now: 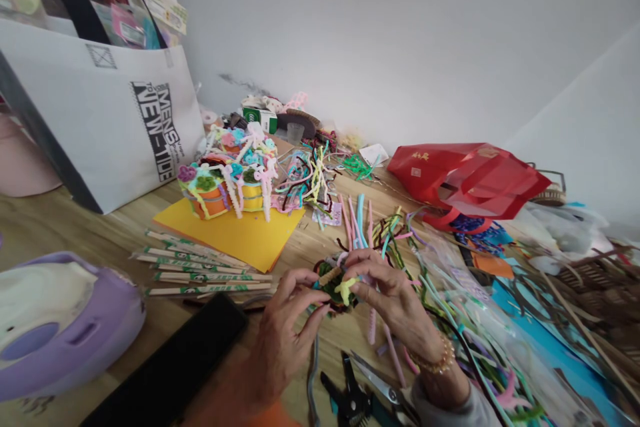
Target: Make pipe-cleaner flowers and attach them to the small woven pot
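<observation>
My left hand [285, 330] and my right hand [395, 300] meet above the wooden table, both pinching a small dark green pipe-cleaner piece [333, 290]. A yellow pipe cleaner [346, 290] and a short wooden stick [330, 275] stick out of it between my fingers. Just below my right wrist lie metal scissors [383, 377] and black pliers [353, 400]. Loose pipe cleaners [357, 227] fan out beyond my hands. Further left, a colourful pipe-cleaner model [230, 177] stands on yellow card [265, 233], with paper-sleeved chopsticks [200, 273] in front.
A lilac and white appliance [60, 320] and a black flat device [170, 363] sit at the near left. A white tote bag [110, 113] stands far left, a red plastic bag [465, 180] lies at the back right, and a wicker basket [595, 273] sits at the right.
</observation>
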A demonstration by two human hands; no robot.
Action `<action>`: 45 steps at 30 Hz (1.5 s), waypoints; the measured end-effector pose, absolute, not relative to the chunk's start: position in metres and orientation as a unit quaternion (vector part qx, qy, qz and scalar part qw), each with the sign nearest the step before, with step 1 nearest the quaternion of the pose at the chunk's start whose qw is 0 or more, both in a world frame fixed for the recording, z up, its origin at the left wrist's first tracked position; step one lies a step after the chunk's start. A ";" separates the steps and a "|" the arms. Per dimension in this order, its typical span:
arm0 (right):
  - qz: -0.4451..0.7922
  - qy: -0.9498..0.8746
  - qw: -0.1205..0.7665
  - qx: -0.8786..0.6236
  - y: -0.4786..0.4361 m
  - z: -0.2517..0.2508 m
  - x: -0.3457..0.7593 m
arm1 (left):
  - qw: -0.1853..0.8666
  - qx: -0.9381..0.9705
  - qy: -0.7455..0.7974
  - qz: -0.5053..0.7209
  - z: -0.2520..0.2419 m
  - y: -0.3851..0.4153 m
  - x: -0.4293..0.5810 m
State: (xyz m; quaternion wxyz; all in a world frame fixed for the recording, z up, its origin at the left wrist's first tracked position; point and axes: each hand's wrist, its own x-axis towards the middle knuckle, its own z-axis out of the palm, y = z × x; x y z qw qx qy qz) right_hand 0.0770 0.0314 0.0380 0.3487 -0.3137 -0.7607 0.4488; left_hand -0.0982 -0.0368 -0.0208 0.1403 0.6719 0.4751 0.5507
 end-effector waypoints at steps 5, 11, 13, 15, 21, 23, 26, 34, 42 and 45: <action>0.411 -0.771 0.346 -0.342 0.029 0.035 0.075 | 0.142 0.670 0.471 0.556 -0.022 -0.036 -0.098; 0.251 -0.820 0.351 -0.376 0.015 0.038 0.068 | 0.143 0.670 0.471 0.556 -0.022 -0.037 -0.097; 0.197 -0.834 0.360 -0.368 0.010 0.041 0.064 | 0.139 0.671 0.467 0.560 -0.022 -0.036 -0.097; 0.155 -0.842 0.367 -0.365 0.006 0.044 0.061 | 0.135 0.670 0.467 0.562 -0.022 -0.035 -0.097; 0.129 -0.841 0.366 -0.377 0.001 0.043 0.053 | 0.134 0.664 0.473 0.563 -0.021 -0.035 -0.096; 0.116 -0.842 0.362 -0.383 0.000 0.041 0.051 | 0.134 0.656 0.483 0.564 -0.022 -0.035 -0.095; 0.092 -0.846 0.350 -0.391 -0.001 0.039 0.049 | 0.132 0.643 0.502 0.564 -0.024 -0.034 -0.095; 0.118 -0.858 0.328 -0.378 0.003 0.044 0.058 | 0.127 0.646 0.506 0.557 -0.024 -0.035 -0.096; 0.131 -0.861 0.326 -0.367 0.011 0.044 0.069 | 0.133 0.654 0.507 0.546 -0.027 -0.030 -0.098; 0.134 -0.865 0.330 -0.354 0.015 0.041 0.069 | 0.129 0.657 0.504 0.546 -0.028 -0.030 -0.098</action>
